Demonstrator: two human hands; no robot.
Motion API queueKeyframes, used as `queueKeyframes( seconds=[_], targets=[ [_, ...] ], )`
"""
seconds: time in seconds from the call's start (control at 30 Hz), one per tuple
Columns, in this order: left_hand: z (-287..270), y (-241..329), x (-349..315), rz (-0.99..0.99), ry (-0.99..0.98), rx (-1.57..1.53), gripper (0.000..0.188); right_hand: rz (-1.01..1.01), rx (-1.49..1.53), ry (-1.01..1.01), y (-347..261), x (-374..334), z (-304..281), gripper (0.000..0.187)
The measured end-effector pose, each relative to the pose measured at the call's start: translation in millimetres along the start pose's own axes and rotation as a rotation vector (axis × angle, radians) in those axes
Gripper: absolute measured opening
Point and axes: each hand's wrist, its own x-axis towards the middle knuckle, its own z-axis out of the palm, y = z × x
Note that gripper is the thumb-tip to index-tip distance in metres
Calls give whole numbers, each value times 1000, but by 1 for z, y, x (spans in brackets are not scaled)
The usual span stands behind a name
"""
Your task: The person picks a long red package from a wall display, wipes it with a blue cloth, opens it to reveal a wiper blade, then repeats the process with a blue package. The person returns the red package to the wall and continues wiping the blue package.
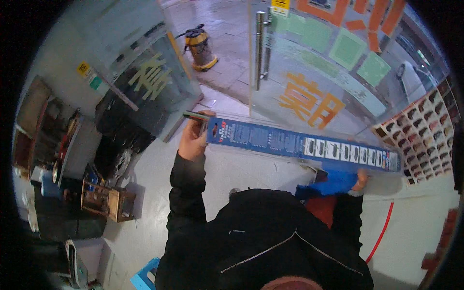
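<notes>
A long flat package (pixel 261 138) with a blue printed card in clear plastic, which looks like a wiper blade package, is held across in front of me, its right end slightly lower. My left hand (pixel 192 141) is closed round its left end, the thumb near the card's edge. Under the right end, my right hand (pixel 360 181) grips it from below; most of those fingers are hidden. A blue cloth (pixel 333 182) hangs beside my right hand, and a red cloth (pixel 321 209) shows below it, by my right forearm. Whether the right hand also holds the cloth is unclear.
Ahead stands a glass door (pixel 275 63) with a metal handle (pixel 260 48). Beyond the doorway is a yellow-and-black vacuum cleaner (pixel 200 48). A wooden stool (pixel 113 200) stands at left, a sample board (pixel 420 130) at right. A red hose (pixel 384 232) crosses the pale floor.
</notes>
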Motion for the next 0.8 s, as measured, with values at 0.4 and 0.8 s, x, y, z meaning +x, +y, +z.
queueKeyframes(
  seconds=[0.4,0.8],
  targets=[
    [8,16,1,-119,-111,-71,20,138,436,-61,3,12,13,78],
    [-12,-5,12,2,108,103,6,280,410,-101,-8,16,27,80]
  ],
)
